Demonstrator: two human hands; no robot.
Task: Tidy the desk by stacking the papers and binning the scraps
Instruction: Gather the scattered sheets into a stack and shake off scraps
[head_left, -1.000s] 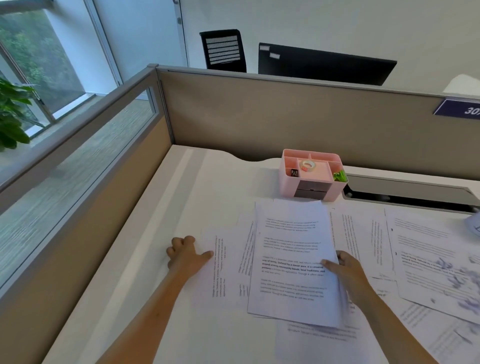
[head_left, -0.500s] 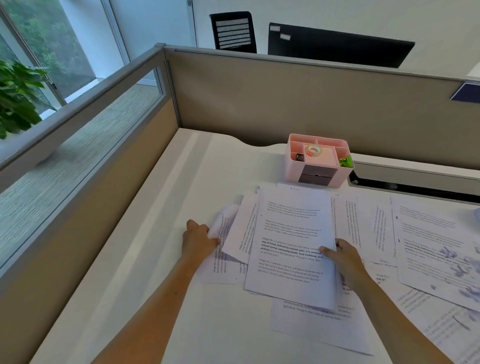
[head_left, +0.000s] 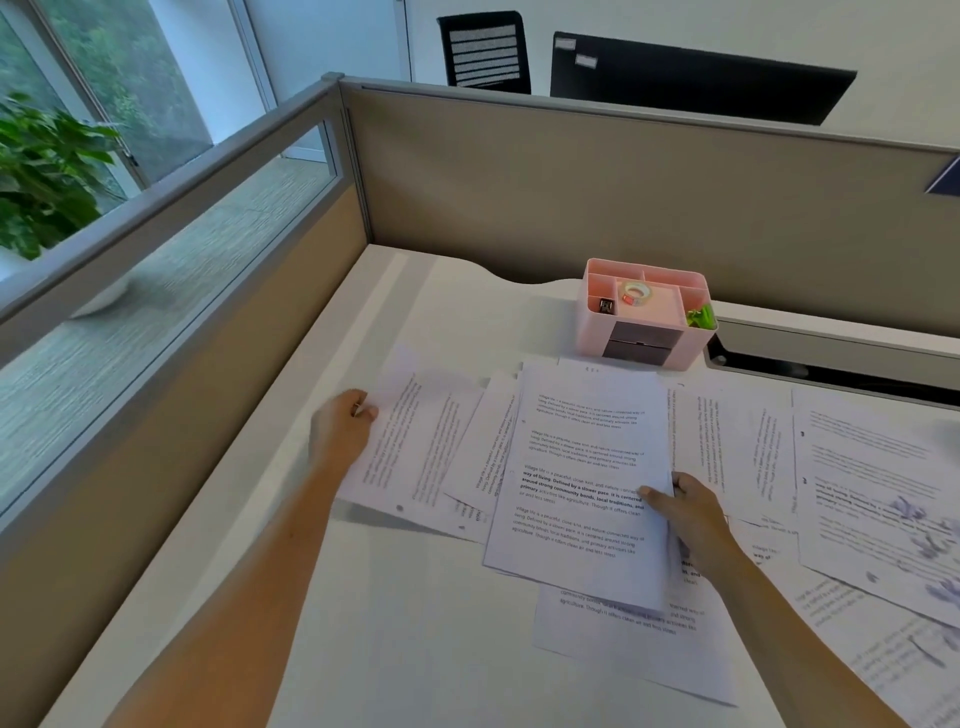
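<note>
The left hand pinches the far edge of a loose printed sheet, which lifts a little off the white desk; the right hand grips the right edge of the small paper stack, thumb on top. More printed pages lie spread to the right, some tucked under the stack. The loose sheet could bend or crease, because it is held by one thin edge; the stack could fan out and slide, since only one side is held; a quick pull might drag the pages under it, or bump the pink organizer just behind.
</note>
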